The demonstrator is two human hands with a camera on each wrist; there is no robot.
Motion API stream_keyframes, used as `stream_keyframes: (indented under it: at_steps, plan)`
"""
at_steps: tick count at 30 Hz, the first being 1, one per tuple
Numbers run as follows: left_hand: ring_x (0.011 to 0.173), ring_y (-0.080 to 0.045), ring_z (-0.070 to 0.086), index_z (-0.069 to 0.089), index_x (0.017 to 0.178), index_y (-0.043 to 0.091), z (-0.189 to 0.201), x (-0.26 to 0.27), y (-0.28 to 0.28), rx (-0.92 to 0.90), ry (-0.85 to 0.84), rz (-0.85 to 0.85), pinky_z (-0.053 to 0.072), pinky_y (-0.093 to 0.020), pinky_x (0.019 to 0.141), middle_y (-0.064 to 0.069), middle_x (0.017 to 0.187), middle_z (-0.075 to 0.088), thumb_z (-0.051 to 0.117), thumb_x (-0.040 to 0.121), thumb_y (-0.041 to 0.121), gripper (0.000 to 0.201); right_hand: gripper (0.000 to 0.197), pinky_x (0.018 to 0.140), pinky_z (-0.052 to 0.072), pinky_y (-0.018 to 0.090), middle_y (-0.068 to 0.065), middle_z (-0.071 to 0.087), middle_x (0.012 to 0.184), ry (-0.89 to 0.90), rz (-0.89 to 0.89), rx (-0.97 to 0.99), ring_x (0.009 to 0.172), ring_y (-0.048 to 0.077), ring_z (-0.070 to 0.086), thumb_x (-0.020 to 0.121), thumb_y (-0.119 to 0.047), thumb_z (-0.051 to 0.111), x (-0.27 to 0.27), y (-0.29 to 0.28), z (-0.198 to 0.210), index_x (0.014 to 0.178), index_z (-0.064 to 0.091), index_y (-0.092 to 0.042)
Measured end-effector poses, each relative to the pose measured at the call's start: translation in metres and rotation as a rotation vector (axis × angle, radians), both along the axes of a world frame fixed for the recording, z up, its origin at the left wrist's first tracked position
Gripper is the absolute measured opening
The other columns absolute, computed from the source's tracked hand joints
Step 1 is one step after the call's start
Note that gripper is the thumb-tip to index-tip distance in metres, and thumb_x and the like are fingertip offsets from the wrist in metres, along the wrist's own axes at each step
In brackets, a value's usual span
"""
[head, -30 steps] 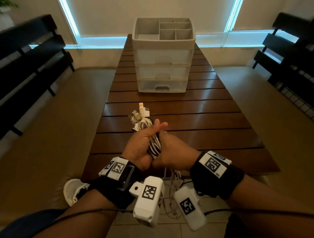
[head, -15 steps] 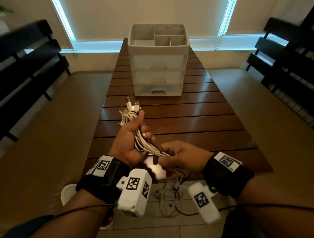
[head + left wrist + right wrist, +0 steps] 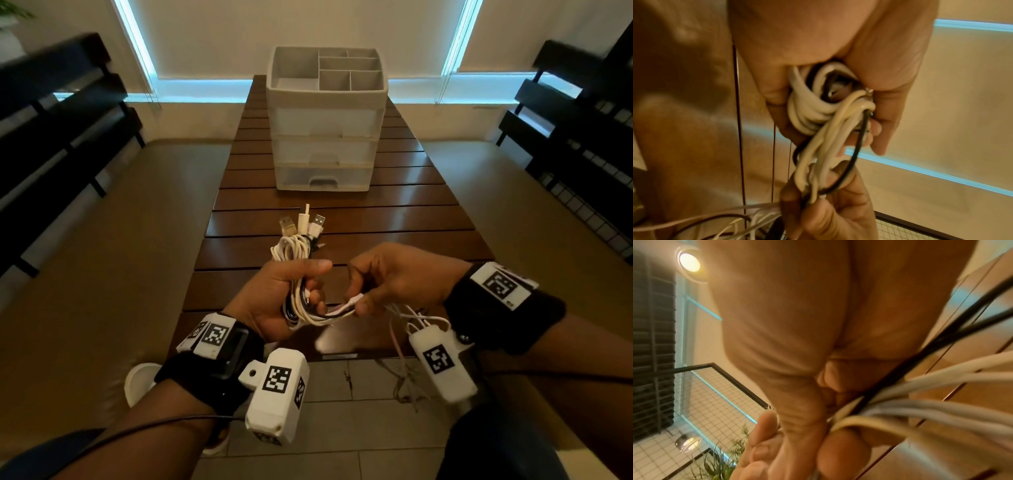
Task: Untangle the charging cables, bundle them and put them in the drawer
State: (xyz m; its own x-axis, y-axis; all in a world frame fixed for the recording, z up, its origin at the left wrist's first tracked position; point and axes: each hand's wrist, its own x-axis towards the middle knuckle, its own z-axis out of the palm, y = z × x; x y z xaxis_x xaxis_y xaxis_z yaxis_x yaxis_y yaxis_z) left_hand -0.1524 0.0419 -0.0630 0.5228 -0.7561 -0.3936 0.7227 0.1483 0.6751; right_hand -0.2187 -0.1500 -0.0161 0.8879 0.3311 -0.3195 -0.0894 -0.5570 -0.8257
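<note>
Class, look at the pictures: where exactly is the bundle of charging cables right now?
In the head view the cable bundle sits low and centre, gripped in the left hand above the table's near end, its loose ends running rightwards into the right hand.

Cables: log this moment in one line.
left hand: grips cables | right hand: pinches loose ends | drawers: closed

head cam high, facing forward-down along the table (image 3: pixel 394 212). both wrist cams close under the palms, facing fingerward; all three share the cables (image 3: pixel 301 301).
</note>
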Motion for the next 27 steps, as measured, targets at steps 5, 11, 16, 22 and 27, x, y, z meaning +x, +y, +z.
stream_keyframes:
  at_steps: [5,11,16,22,27]
  plan:
    - [0.057,-0.021,0.065,0.062,0.079,-0.001,-0.008,-0.007,-0.001,0.033,-0.015,-0.072,0.057,-0.030,0.061,-0.013,0.067,0.063,0.075,0.067,0.004,0.018,0.011,0.070,0.055,0.033,0.006,0.071,0.079,-0.083,0.054,-0.269,0.072,0.021,0.067,0.078,-0.014,0.076,0.011,0.007,0.005,0.078,0.068,-0.021]
    - [0.082,-0.032,0.064,0.067,0.110,0.001,-0.008,-0.014,-0.005,-0.031,0.011,-0.141,0.058,-0.043,0.073,-0.022,0.094,0.061,0.068,0.076,0.005,0.034,0.021,0.062,0.050,0.024,-0.003,0.071,0.071,-0.109,0.137,-0.373,0.060,0.003,0.064,0.082,-0.007,0.070,0.019,0.020,0.005,0.073,0.063,-0.025]
    - [0.080,-0.028,0.064,0.061,0.107,-0.001,-0.008,-0.008,-0.003,-0.007,-0.001,-0.165,0.056,-0.037,0.068,-0.018,0.083,0.062,0.069,0.070,-0.002,0.037,0.015,0.068,0.057,0.023,0.001,0.073,0.080,-0.147,0.098,-0.348,0.070,0.010,0.069,0.080,-0.006,0.072,0.020,0.023,0.010,0.084,0.068,-0.019]
    - [0.075,-0.029,0.068,0.069,0.096,-0.003,-0.009,-0.014,-0.005,0.046,-0.155,-0.116,0.056,-0.035,0.073,-0.021,0.081,0.067,0.065,0.065,-0.011,0.032,0.035,0.069,0.059,0.044,0.008,0.072,0.081,-0.188,-0.071,-0.300,0.070,0.020,0.070,0.064,-0.004,0.086,0.021,0.021,0.011,0.089,0.062,-0.007]
    - [0.072,-0.031,0.067,0.069,0.098,-0.001,-0.009,-0.012,-0.004,0.057,-0.249,-0.087,0.056,-0.040,0.074,-0.021,0.081,0.068,0.069,0.065,-0.013,0.036,0.042,0.065,0.058,0.040,0.004,0.066,0.084,-0.240,-0.103,-0.335,0.074,0.022,0.066,0.061,-0.012,0.088,0.017,0.022,0.012,0.089,0.056,-0.012]
